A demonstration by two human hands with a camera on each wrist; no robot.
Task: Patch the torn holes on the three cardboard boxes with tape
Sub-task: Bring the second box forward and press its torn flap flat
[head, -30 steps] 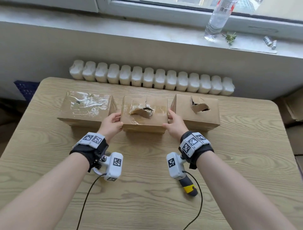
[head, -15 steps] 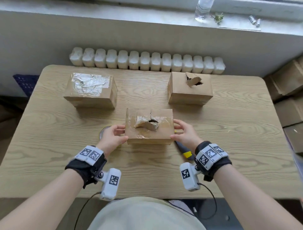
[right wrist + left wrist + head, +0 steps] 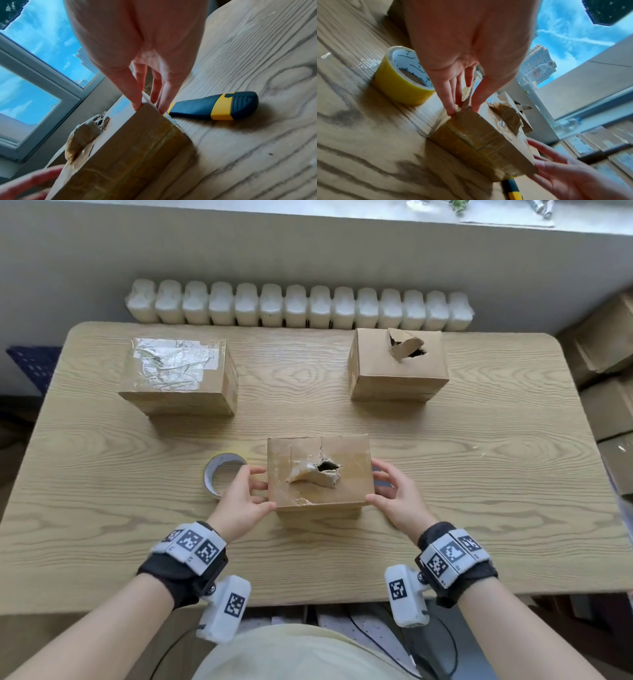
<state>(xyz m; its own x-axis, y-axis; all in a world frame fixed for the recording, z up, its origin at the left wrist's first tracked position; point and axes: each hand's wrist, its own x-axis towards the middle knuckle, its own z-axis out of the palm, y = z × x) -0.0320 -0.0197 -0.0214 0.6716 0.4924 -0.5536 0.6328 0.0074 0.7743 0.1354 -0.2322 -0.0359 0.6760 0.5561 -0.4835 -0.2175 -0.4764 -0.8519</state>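
Three cardboard boxes stand on the wooden table [image 3: 308, 559]. The middle box [image 3: 352, 484], with a torn hole and a raised flap on top, sits near the front between my hands. My left hand [image 3: 246, 491] presses its left side with straight fingers [image 3: 450, 102], thumb at the top corner. On the opposite side my right hand [image 3: 394, 494] does the same [image 3: 137, 94]. The back left box [image 3: 178, 374] is covered with clear tape. At the back right, a third box [image 3: 397, 368] has an open torn hole. A yellow tape roll [image 3: 209, 474] [image 3: 397, 86] lies just left of my left hand.
A blue and yellow utility knife [image 3: 214, 106] lies on the table right of the held box, under my right hand. A white radiator [image 3: 298, 308] runs behind the table. Stacked cardboard boxes [image 3: 609, 371] stand off the right edge.
The middle box has come out of the back row toward the table's front edge, between both hands. It now sits between the tape roll and the knife.
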